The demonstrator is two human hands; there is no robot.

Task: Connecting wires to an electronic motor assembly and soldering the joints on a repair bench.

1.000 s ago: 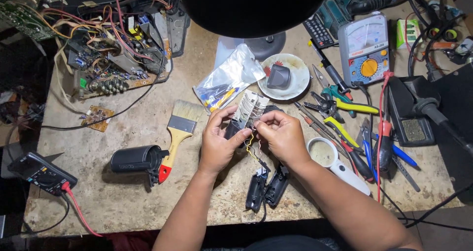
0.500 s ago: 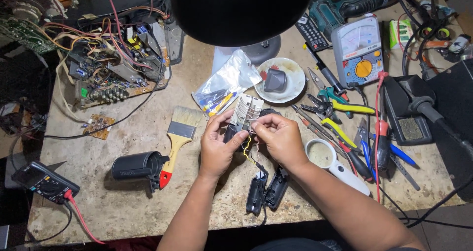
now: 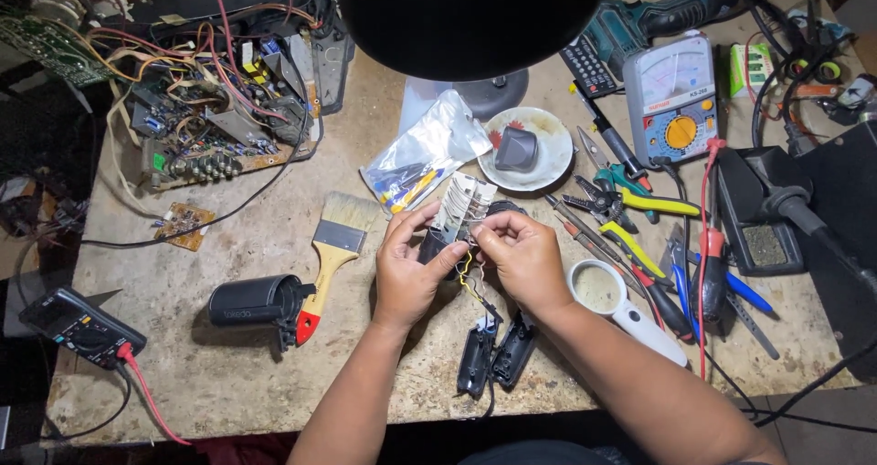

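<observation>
At the bench's far left lies a black meter [image 3: 80,326] with a red lead, a bare circuit board [image 3: 196,127] wired up behind it. A black cylinder [image 3: 254,301] rests just beside a paintbrush [image 3: 331,255]. At centre, the left hand [image 3: 409,269] closes its fingers around a small black part [image 3: 437,244] carrying a pale finned piece [image 3: 463,204], held above the table; the right hand [image 3: 523,257] pinches it from the other side, thumb and forefinger tight. Yellow wires [image 3: 469,278] trail down to an opened black casing [image 3: 496,355]. Right of the hands lie pliers [image 3: 630,200], a magnifier [image 3: 621,305] and an analogue meter [image 3: 671,100].
</observation>
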